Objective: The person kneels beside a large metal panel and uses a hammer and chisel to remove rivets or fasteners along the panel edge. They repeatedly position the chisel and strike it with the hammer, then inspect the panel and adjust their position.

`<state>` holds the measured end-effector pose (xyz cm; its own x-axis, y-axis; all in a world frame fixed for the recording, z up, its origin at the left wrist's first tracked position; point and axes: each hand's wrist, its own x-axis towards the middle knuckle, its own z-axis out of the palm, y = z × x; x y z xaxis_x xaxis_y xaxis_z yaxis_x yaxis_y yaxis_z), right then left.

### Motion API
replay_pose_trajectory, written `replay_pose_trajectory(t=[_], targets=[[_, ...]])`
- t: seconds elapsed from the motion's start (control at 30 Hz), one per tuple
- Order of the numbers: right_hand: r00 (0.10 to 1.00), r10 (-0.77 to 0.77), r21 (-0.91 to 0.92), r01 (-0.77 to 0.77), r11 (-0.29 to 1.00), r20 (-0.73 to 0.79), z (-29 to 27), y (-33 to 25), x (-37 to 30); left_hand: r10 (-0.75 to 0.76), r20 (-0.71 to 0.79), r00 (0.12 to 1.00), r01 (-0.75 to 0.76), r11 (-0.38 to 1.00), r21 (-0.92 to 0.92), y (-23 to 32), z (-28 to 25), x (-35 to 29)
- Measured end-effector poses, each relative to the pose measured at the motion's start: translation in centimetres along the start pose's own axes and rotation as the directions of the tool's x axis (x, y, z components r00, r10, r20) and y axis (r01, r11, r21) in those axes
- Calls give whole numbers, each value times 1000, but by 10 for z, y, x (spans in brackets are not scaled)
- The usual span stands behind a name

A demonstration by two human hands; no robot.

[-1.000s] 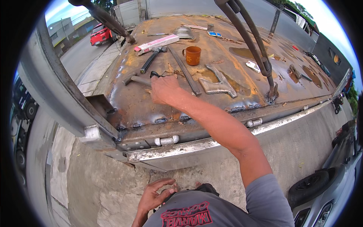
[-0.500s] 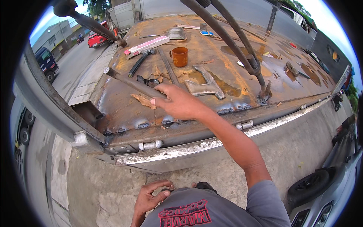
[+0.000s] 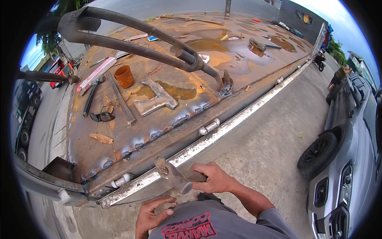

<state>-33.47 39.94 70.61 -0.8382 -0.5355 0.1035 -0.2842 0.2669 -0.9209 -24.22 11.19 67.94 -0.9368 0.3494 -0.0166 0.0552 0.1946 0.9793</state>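
My right hand (image 3: 213,178) is wrapped round the handle of a heavy hammer (image 3: 172,175), whose worn steel head points left, in front of my shirt and over the bed's near edge. Close to my waist, my left hand (image 3: 152,215) has its fingers loosely bent and apart from the thumb, with nothing seen in it. On the rusty steel bed (image 3: 159,123) lie a black-handled hammer (image 3: 93,95), dark glasses (image 3: 102,116), a flat metal bar (image 3: 120,99) and a T-shaped metal piece (image 3: 157,97). An orange-brown mug (image 3: 124,76) stands behind them.
A thick forked steel rod assembly (image 3: 143,51) slants across the bed to a welded lug (image 3: 225,83). Hinges (image 3: 209,126) line the white-edged side panel (image 3: 238,121). A silver vehicle (image 3: 346,155) is parked at right, with a person (image 3: 338,75) beyond it. A long pink-and-white box (image 3: 95,75) lies at left.
My right hand has drawn back from over the bed toward my body, and the hammer's head now shows. The view has swung to the right. My left hand stays near my waist.
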Motion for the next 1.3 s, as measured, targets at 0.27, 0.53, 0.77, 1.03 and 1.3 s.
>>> replay_pose_trajectory(t=[0.27,0.53,0.77,1.03,1.3], targets=[[994,100,-107,-94,990,53,21,94,-56,-66,34,997,67,998,-4,-13,15,13],[776,631,-264,-605,751,18,47,224,-103,-105,56,993,103,994,34,-26,17,13],[490,853,-198,-867,457,-180,102,356,-221,-161,5,987,160,986,39,-41,29,-16],[332,941,-127,-932,339,70,78,413,-261,-347,-183,920,334,937,-97,-57,44,-50],[388,870,-121,-890,439,303,59,380,-226,-627,-341,700,584,778,-231,-197,59,-159]])
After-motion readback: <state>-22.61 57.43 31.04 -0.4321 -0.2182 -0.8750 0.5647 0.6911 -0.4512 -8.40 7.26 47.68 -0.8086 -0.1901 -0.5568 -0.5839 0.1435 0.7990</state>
